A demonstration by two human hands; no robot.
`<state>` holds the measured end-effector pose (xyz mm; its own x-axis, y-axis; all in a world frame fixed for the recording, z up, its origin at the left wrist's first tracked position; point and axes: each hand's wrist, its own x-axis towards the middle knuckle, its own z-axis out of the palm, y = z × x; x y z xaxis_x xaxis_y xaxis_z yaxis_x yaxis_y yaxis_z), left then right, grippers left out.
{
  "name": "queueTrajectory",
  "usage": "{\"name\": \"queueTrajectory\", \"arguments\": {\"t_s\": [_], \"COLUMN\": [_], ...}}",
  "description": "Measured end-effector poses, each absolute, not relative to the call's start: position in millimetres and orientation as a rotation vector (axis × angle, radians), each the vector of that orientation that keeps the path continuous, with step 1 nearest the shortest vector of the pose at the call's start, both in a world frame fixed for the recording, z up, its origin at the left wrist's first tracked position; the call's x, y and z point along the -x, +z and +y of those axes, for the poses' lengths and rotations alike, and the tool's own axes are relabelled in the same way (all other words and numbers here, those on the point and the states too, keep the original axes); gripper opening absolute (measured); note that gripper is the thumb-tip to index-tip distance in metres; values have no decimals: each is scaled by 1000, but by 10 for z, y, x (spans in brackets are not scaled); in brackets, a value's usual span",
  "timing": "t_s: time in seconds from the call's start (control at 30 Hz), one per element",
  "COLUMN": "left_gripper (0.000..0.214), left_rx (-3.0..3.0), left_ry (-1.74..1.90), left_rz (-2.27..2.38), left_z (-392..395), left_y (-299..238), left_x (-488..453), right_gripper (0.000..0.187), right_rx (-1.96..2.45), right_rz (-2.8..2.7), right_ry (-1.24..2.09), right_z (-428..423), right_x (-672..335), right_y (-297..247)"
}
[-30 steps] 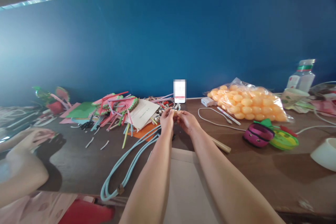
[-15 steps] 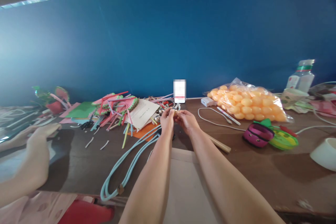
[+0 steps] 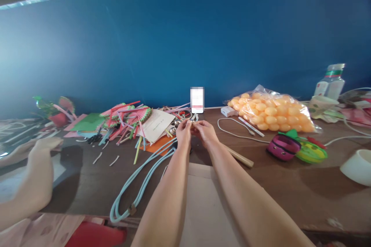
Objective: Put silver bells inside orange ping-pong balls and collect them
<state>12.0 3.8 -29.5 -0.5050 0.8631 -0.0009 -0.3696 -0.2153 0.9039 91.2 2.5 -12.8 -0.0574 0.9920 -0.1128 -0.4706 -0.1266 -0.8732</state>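
My left hand [image 3: 183, 130] and my right hand [image 3: 204, 132] meet over the table's middle, fingertips pinched together. Between them is a small shiny piece, mostly covered by the fingers, so its kind is unclear. Several silvery round balls [image 3: 173, 130] lie just left of my left hand. A phone [image 3: 197, 101] with a lit screen stands upright behind both hands. Below my left hand runs a looped light blue cord [image 3: 146, 177]. A wooden stick [image 3: 240, 158] lies beside my right forearm, partly hidden by it.
A bag of orange balls [image 3: 272, 111], a pink pouch [image 3: 282, 146] and a white roll [image 3: 358, 166] occupy the right. Colourful paper strips [image 3: 127, 117] and a printed sheet [image 3: 155, 123] lie left. Another person's arm [image 3: 40, 173] rests at far left. A blue wall [image 3: 174, 38] rises behind.
The view has shifted very slightly. My two hands stay pinched together in the same place, with only small finger movement.
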Motion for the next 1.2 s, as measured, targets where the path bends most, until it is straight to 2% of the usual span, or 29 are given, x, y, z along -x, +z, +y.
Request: {"name": "queueTrajectory", "arguments": {"t_s": [0.3,0.7,0.97,1.2], "left_gripper": [25,33,30,38], "left_rx": [-668,-788,-774,-613], "left_ry": [1869,1850,1864,1793], "left_rz": [1081,1220,1213,1105], "left_z": [47,96,88,11], "left_y": [-284,-402,-391,-241], "left_x": [-109,-75,-75,-108], "right_gripper": [23,26,31,23], "right_rx": [848,902,892,916], "right_rz": [-796,-790,-815,-792], "right_ry": [1522,1463,1435,1432], "right_z": [5,11,-21,-52], "right_x": [-927,-899,-884,-937], "right_y": [-131,-111,-106,-51]}}
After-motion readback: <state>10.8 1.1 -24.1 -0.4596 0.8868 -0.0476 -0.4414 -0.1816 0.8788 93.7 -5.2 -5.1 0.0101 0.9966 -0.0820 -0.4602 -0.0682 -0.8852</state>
